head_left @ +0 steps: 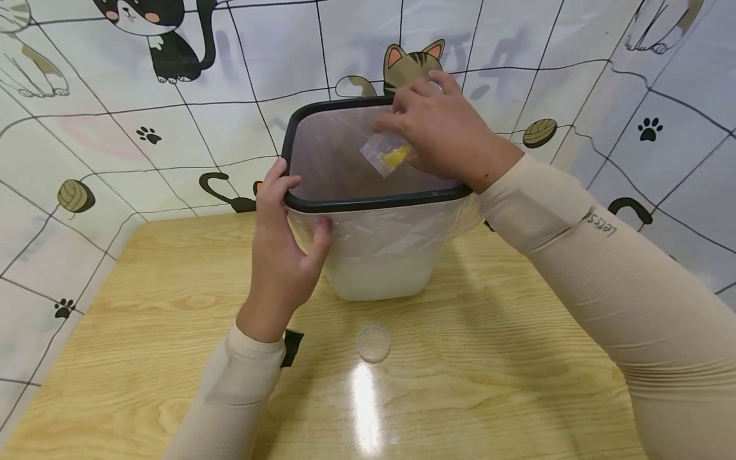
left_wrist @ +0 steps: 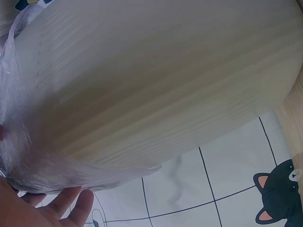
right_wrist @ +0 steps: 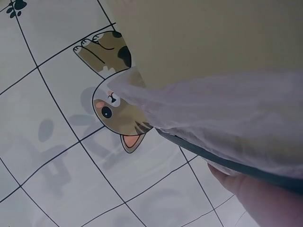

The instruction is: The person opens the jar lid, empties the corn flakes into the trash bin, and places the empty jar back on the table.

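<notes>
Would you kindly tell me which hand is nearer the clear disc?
The left hand holds the bin by its rim, beyond and left of the clear disc; the right hand is farther, over the opening.

Small clear plastic sachet: upper part hidden behind right grip; yellow contents too small to identify. Below that grip, floor of white, black-rimmed plastic bin hidden. Left wrist view cuts off left grip.

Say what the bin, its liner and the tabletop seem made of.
Bin: probably plastic, matte and milky; its wall looks translucent, with fine ridges.
Liner: apparently thin plastic film, slightly glossy; it is see-through and wrinkled.
Tabletop: wood or wood-look laminate, glossy; grain shows and light glares off it. Which, I cannot tell.
</notes>
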`<state>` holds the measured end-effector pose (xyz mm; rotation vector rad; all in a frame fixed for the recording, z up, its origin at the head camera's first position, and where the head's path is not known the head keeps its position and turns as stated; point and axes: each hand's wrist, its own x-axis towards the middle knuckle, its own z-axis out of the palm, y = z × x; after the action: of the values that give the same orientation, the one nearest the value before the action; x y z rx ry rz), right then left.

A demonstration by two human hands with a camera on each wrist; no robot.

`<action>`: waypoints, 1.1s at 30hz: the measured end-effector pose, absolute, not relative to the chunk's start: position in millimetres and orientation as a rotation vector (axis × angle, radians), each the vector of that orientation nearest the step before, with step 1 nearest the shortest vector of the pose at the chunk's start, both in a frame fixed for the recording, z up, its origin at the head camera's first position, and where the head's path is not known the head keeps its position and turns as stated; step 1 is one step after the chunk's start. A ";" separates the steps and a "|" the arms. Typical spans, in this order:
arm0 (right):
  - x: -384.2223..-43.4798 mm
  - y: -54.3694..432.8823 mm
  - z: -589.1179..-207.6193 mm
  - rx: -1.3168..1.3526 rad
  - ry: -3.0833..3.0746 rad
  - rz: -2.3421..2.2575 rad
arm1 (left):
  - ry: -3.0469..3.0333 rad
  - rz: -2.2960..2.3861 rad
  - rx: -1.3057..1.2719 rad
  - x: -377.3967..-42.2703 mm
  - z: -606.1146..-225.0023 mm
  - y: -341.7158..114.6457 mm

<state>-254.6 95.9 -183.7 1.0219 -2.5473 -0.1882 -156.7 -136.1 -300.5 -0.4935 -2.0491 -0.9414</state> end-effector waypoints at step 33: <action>-255.2 93.0 -183.9 0.981 -2.536 -0.207 | -2.042 -0.917 -0.499 -158.0 -299.4 -137.9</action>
<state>-255.2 93.0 -183.9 0.9806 -2.5361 -0.2066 -158.0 -137.9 -299.4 -0.4993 -2.0417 -0.9173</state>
